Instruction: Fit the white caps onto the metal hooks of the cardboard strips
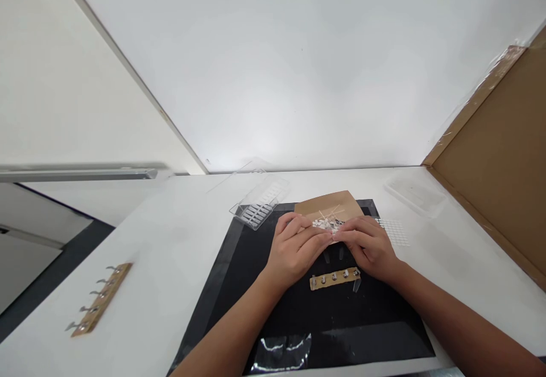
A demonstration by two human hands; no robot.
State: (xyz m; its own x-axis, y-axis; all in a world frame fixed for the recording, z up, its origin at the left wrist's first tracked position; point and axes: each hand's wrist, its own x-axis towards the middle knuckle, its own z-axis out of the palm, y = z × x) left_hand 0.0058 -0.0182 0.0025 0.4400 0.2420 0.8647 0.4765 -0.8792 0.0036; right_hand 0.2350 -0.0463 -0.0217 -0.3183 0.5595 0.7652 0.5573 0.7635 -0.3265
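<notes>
My left hand (pixel 295 248) and my right hand (pixel 367 244) rest together on a black mat (pixel 256 309). Their fingertips meet at a pile of small white pieces with thin sticks (pixel 327 222) lying on a brown card (pixel 330 206). I cannot tell whether either hand pinches a piece. Just in front of my hands lies a short wooden strip with several metal studs (pixel 335 278), with clear plastic legs beside it.
A clear plastic tray of white parts (pixel 258 206) sits at the mat's far left corner. A sheet of small white dots (pixel 394 232) and a clear lid (pixel 416 195) lie right. A second studded wooden strip (pixel 98 300) lies far left. A cardboard panel (pixel 499 161) stands right.
</notes>
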